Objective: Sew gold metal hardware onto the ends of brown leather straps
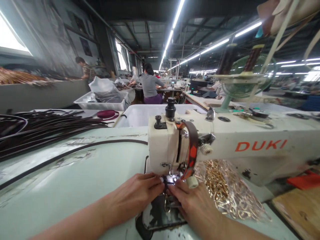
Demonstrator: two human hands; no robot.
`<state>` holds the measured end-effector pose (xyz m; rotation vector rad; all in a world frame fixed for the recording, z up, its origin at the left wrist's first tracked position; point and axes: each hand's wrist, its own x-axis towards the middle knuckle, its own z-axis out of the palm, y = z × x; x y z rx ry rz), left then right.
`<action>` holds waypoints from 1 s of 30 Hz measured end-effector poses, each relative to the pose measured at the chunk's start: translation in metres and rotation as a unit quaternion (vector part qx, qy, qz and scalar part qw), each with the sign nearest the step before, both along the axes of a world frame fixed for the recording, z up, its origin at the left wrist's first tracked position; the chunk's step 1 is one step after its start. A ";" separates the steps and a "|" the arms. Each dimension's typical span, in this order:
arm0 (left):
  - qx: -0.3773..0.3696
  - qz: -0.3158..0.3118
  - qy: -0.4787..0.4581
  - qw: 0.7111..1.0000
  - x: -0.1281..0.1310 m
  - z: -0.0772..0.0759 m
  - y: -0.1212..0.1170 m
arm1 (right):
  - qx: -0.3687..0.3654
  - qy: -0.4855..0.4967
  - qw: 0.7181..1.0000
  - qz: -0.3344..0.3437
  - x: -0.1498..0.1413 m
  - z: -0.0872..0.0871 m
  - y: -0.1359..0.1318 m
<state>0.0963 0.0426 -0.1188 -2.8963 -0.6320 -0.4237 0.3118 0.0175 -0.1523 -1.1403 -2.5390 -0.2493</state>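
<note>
The left hand (150, 188) is nearly closed, thumb and fingers pinching 1 end of a narrow dark strip (171, 180) under the head of the cream metal sewing machine (162, 143). The right hand (191, 200) has its bent fingertips at the strip's other end; whether they grip or press, I cannot tell. A gold metal hook (167, 204) hangs between the 2 hands, toward the pale green surface's (75, 176) near edge. A clear bag of gold metal clasps (225, 190) lies right of the right hand.
</note>
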 end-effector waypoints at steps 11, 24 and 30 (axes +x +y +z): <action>-0.032 0.043 0.021 0.998 -0.001 -0.011 0.000 | -0.035 0.040 0.998 -0.013 0.014 0.004 -0.002; 0.000 0.038 -0.046 0.998 -0.004 -0.019 0.003 | -0.054 0.073 0.994 -0.055 0.015 0.015 0.003; -0.011 0.041 -0.024 0.999 -0.004 -0.017 0.003 | -0.064 0.083 0.993 -0.055 0.012 0.020 0.004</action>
